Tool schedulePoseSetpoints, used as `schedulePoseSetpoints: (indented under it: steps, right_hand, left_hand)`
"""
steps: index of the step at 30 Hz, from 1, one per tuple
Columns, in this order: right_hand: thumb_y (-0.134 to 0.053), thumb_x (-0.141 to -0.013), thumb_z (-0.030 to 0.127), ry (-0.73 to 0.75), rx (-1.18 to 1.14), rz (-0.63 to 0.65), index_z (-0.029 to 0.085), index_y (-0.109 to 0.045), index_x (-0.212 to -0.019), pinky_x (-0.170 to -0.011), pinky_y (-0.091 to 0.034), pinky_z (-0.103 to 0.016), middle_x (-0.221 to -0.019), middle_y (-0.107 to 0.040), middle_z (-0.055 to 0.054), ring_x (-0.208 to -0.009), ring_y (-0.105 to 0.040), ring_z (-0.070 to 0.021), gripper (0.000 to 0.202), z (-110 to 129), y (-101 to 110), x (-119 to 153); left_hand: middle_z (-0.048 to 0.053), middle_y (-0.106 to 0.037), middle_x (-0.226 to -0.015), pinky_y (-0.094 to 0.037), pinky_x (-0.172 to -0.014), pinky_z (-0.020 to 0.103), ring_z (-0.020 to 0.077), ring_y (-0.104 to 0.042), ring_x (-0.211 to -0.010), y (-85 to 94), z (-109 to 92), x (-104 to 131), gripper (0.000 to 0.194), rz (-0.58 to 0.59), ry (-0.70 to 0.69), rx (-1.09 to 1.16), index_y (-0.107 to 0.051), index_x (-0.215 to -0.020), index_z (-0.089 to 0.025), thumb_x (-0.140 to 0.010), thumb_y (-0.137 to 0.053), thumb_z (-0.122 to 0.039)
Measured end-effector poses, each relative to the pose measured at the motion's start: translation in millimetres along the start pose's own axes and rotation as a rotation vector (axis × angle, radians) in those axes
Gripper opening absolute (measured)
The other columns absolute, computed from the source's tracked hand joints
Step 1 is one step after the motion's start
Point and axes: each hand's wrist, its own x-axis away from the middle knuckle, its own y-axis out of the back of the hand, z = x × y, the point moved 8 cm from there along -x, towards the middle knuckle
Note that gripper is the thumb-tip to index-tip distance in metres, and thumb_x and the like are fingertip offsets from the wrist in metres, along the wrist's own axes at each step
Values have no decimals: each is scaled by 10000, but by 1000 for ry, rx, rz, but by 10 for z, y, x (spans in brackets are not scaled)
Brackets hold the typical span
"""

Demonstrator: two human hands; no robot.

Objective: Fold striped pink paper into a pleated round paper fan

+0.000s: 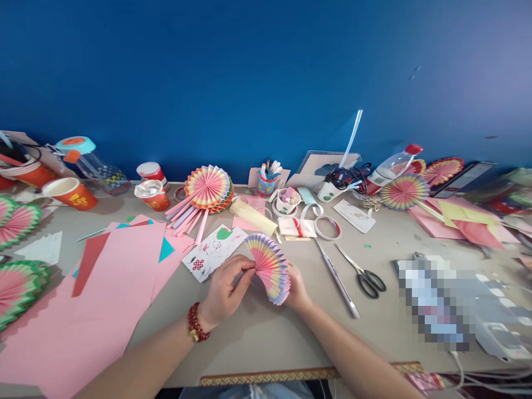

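Note:
A pleated paper fan in pink, yellow and lilac is spread in a curve above the front middle of the table. Its inner edge is pinched between thumb and fingers of my left hand, which has a red bead bracelet on the wrist. Behind the fan's right side is my right hand, closed on it, with most of its fingers hidden by the pleats. A white card with a green spot and a red knot pattern lies just beyond my left hand.
Pink paper sheets cover the left side. Right of my hands lie a pen-like tool and black-handled scissors. Finished paper fans, an orange cup, tape rolls and a bottle stand or lie near the blue wall.

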Motion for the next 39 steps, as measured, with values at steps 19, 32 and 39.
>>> schedulePoseSetpoints:
  steps: [19, 32, 39]
  right_hand:
    - [-627, -882, 192, 78, 154, -44, 249, -610, -1076, -725, -559, -324, -982, -656, -81, -839, -663, -206, 203, 213, 92, -62]
    - [-628, -890, 184, 199, 102, -64, 260, -598, -1094, -694, -570, -325, -914, -701, -65, -809, -681, -203, 219, 387, 93, -99]
    - [-649, -880, 197, 197, 72, -49, 247, -608, -1007, -706, -556, -327, -970, -656, -77, -842, -652, -200, 142, 334, 82, -68]
  left_hand:
    - [75, -701, -954, -511, -837, 310, 198, -651, -905, -57, 256, 41, 155, -30, 272, 268, -642, -881, -178, -953, -549, -278]
    - [42, -636, -847, -481, -712, 271, 154, -590, -744, -112, 294, 55, 132, -61, 371, 490, -593, -842, -177, -918, -609, -284]
    - [21, -602, -803, -460, -669, 244, 132, -567, -706, -123, 298, 45, 164, -66, 405, 562, -587, -811, -170, -889, -655, -298]
